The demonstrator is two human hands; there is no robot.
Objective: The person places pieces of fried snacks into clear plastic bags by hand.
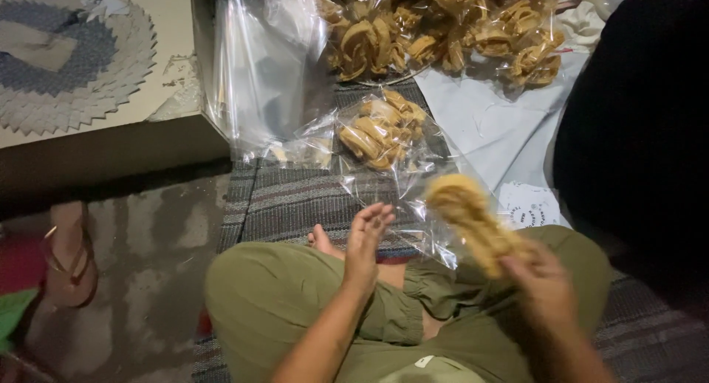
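Note:
My right hand (543, 283) grips a stack of golden twisted fried snacks (473, 220), blurred by motion, above my right knee. My left hand (365, 243) is raised edge-on with fingers spread and holds nothing, just left of a clear plastic bag (413, 191) that lies on the mat in front of my knees. Beyond it sits a clear bag of the same snacks (380, 128). I sit cross-legged in olive green trousers (273, 294).
A large heap of snacks in plastic (450, 28) fills the top. Empty clear bags (258, 65) lean at upper left. A striped woven mat (288, 198), white paper (495, 124), a round grey-white mat (66, 50), a sandal (70, 254) and a dark shape (635, 132) surround me.

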